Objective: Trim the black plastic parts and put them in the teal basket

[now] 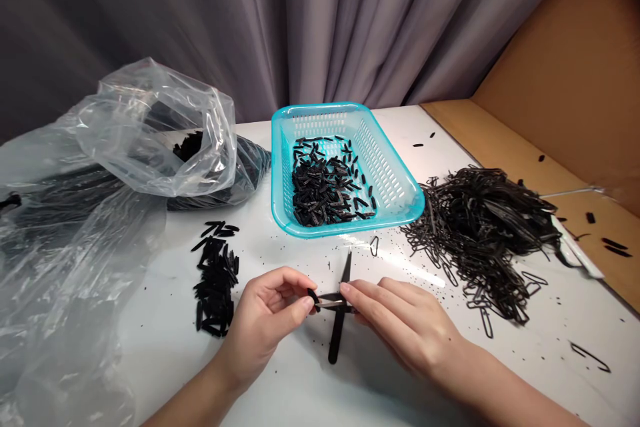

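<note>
Thumb and fingertips of my left hand (pixel 267 313) pinch a small black strip (pixel 313 299). In my right hand (pixel 407 323) is a pair of small scissors (pixel 330 304), mostly hidden by the fingers. The blades point left, parted, with their tips at the strip. Below them on the white table, black tweezers (pixel 336 337) lie lengthwise, crossed by the scissors. A pile of short black pieces (pixel 216 287) is to the left of my left hand. Beyond both hands stands a blue plastic basket (pixel 320 231) with many similar black pieces inside.
An open clear plastic bag (pixel 165 107) with black material lies at the left. On the right, a tangled heap of black loops (pixel 480 227) spreads over the table. A brown panel (pixel 575 73) rises at the right, and grey curtains (pixel 310 20) hang behind.
</note>
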The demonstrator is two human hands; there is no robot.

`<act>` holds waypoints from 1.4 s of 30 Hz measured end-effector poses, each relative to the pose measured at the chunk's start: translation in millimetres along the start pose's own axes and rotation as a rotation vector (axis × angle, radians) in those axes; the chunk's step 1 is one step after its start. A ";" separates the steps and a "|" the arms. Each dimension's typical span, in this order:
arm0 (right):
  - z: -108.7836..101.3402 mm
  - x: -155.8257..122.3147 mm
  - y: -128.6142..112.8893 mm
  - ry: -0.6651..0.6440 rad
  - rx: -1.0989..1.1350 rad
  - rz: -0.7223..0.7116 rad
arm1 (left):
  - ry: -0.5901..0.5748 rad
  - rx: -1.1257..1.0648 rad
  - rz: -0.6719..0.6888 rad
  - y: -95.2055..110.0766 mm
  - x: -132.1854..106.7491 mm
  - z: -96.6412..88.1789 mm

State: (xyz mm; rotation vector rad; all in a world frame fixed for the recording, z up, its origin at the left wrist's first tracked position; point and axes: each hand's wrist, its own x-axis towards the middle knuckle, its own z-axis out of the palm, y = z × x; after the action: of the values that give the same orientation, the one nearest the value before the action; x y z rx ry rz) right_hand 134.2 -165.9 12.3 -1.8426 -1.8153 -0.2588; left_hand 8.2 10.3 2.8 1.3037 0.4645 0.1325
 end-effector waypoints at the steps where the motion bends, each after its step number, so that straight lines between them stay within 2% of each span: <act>1: 0.3 0.0 0.1 0.003 -0.001 0.003 | 0.009 0.011 -0.001 0.1 -0.6 -0.1; 9: 0.7 -1.0 0.2 0.016 0.013 -0.001 | 0.019 0.017 -0.017 1.0 1.5 0.4; 16: -0.9 -0.6 0.9 0.010 0.025 -0.014 | -0.036 -0.066 -0.035 4.0 2.5 1.7; 29: -3.7 1.1 1.1 -0.003 0.022 -0.029 | -0.050 -0.073 -0.060 4.0 4.3 1.8; 42: -2.6 2.0 4.3 -0.037 0.170 0.045 | -0.046 -0.050 -0.041 3.9 2.9 1.7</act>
State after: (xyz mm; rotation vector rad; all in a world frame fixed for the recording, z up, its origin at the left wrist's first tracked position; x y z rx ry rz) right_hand 139.2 -165.2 14.5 -1.7776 -1.7601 -0.0513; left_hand 12.1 10.8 6.1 1.2447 0.4463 0.0793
